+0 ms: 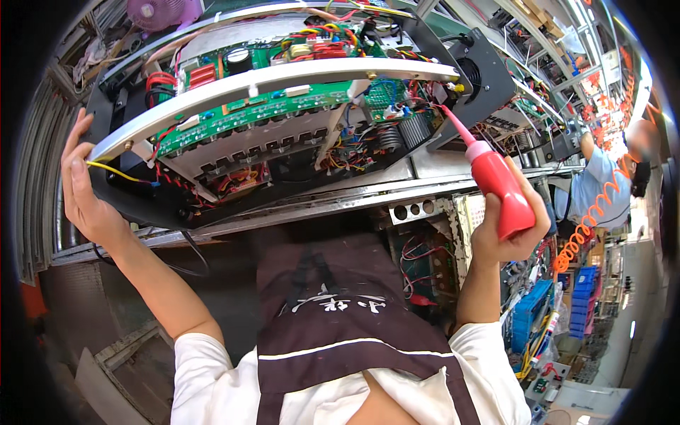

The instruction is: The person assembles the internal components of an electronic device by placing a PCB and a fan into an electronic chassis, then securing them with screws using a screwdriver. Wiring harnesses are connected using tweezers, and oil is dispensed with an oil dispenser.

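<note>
My right hand grips a red squeeze bottle, its long thin nozzle tilted up and leftward. The nozzle's tip is by the wires at the right end of an opened black electronic unit. Along the unit's upper side runs a silver metal bar. Green circuit boards with bundles of coloured wires fill its inside. At the unit's left end my left hand lies against the edge, fingers stretched upward, next to a loose yellow wire.
The unit lies on a metal-edged bench. Further right stands a similar opened unit. A co-worker in light blue is at the far right, near an orange coiled hose. Blue bins are at lower right; a pink fan is at upper left.
</note>
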The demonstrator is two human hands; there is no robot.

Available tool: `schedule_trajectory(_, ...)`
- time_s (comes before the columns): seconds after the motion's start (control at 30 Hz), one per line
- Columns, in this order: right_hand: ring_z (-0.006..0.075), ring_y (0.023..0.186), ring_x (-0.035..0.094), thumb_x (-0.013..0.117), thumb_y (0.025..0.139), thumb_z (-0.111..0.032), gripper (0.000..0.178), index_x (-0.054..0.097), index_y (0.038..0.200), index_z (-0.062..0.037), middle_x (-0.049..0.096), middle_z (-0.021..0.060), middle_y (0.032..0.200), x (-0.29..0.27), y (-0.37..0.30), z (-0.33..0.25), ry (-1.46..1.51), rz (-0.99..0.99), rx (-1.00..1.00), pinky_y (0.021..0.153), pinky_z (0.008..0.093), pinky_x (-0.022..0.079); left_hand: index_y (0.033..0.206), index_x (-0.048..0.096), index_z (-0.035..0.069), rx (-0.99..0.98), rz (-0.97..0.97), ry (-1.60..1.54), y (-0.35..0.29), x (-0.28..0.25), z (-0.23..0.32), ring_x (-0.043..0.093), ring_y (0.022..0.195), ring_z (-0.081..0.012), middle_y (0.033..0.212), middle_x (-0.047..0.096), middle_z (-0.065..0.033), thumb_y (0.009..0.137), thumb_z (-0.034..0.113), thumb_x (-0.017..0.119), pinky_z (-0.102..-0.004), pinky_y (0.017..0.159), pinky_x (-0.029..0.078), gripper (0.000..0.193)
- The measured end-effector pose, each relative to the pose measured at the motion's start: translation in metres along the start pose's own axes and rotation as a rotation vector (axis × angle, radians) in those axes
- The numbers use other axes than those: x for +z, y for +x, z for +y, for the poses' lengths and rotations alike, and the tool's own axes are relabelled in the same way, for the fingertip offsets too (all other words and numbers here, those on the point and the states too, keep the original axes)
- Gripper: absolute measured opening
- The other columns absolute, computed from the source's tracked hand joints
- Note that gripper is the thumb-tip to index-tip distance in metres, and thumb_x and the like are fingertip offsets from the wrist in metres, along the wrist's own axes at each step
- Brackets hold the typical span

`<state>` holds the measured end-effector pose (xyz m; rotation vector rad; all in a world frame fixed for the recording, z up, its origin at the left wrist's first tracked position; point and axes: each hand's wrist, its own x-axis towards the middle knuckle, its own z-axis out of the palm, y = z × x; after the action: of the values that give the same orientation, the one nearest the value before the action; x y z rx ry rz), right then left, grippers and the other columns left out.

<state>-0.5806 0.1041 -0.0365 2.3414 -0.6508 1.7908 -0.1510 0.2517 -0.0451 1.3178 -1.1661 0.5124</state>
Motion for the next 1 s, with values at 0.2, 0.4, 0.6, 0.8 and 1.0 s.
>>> schedule_trajectory(0.2, 0.04, 0.1, 0.063, 0.072, 0.079, 0.002, 0.046, 0.044, 0.115, 0.0034, 0.06, 0.0316, 0.109, 0.016, 0.006, 0.002, -0.127, -0.206, -0.145, 0.087, 0.0467, 0.052, 0.094, 0.056, -0.006, 0.042, -0.022, 0.054, -0.001, -0.002, -0.005, 0.049, 0.122, -0.0371, 0.119, 0.058, -0.0253, 0.093, 0.013, 0.032, -0.0453, 0.108, 0.028, 0.031)
schedule_trajectory(0.4, 0.0377, 0.088, 0.067, 0.078, 0.073, -0.003, 0.048, 0.049, 0.11, 0.0015, 0.065, 0.0284, 0.1, 0.028, 0.014, 0.008, -0.21, -0.192, -0.218, 0.075, 0.0393, 0.055, 0.095, 0.056, -0.006, 0.102, -0.059, 0.125, 0.0, -0.006, -0.007, 0.05, 0.121, -0.0373, 0.12, 0.058, -0.0254, 0.093, 0.012, 0.029, -0.0441, 0.108, 0.028, 0.032)
schedule_trajectory(0.6, 0.037, 0.093, 0.067, 0.075, 0.077, -0.001, 0.041, 0.05, 0.109, 0.0039, 0.064, 0.0294, 0.101, 0.03, 0.02, 0.001, -0.215, -0.234, -0.22, 0.082, 0.0425, 0.055, 0.1, 0.058, -0.006, 0.109, -0.071, 0.114, -0.002, -0.007, -0.015, 0.05, 0.122, -0.0382, 0.12, 0.058, -0.0251, 0.093, 0.013, 0.03, -0.0462, 0.109, 0.028, 0.035)
schedule_trajectory(0.8, 0.035, 0.093, 0.067, 0.077, 0.075, -0.002, 0.045, 0.05, 0.111, 0.0021, 0.066, 0.0258, 0.103, 0.036, 0.028, 0.004, -0.261, -0.25, -0.238, 0.081, 0.0385, 0.054, 0.102, 0.059, -0.005, 0.121, -0.094, 0.183, -0.002, -0.011, -0.015, 0.05, 0.122, -0.0375, 0.121, 0.058, -0.0251, 0.093, 0.014, 0.03, -0.0462, 0.108, 0.029, 0.036)
schedule_trajectory(1.0, 0.0239, 0.086, 0.068, 0.08, 0.073, -0.006, 0.043, 0.057, 0.108, 0.0018, 0.069, 0.0163, 0.098, 0.046, 0.057, -0.007, -0.359, -0.312, -0.25, 0.08, 0.0312, 0.053, 0.103, 0.059, -0.006, 0.105, -0.063, 0.121, -0.003, -0.005, -0.016, 0.051, 0.121, -0.0348, 0.122, 0.058, -0.0242, 0.094, 0.014, 0.03, -0.043, 0.108, 0.03, 0.036)
